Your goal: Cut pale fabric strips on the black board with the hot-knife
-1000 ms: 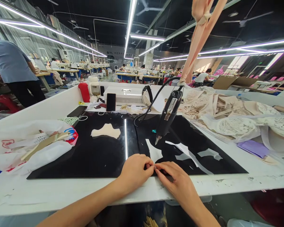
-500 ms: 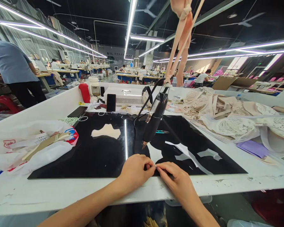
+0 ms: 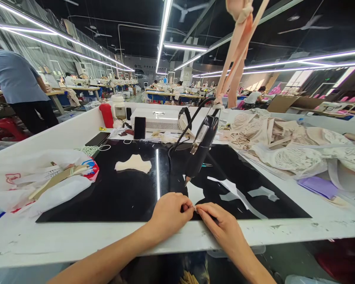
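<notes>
My left hand (image 3: 173,211) and my right hand (image 3: 217,217) meet fingertip to fingertip over the front edge of a black board (image 3: 112,201). Both are closed in a pinch, with a tiny pale bit showing between them, too small to name. Just beyond the fingers lies a white cut piece (image 3: 195,192). Above it hangs a black handheld tool with a pointed copper-coloured tip (image 3: 201,146), suspended by knotted peach straps (image 3: 235,59). A cream fabric piece (image 3: 133,163) rests on the board's left half. White cut strips (image 3: 229,186) lie to the right.
A plastic bag with scraps (image 3: 56,183) stands at left. Beige lace bras (image 3: 290,150) are heaped at right beside a purple packet (image 3: 318,187). Toward the back are a phone (image 3: 140,128), a red container (image 3: 106,115) and small scissors (image 3: 206,165). A person in blue (image 3: 16,79) bends at far left.
The hanging tool and its straps have swung slightly to the right. Both hands keep nearly the same place and pinch.
</notes>
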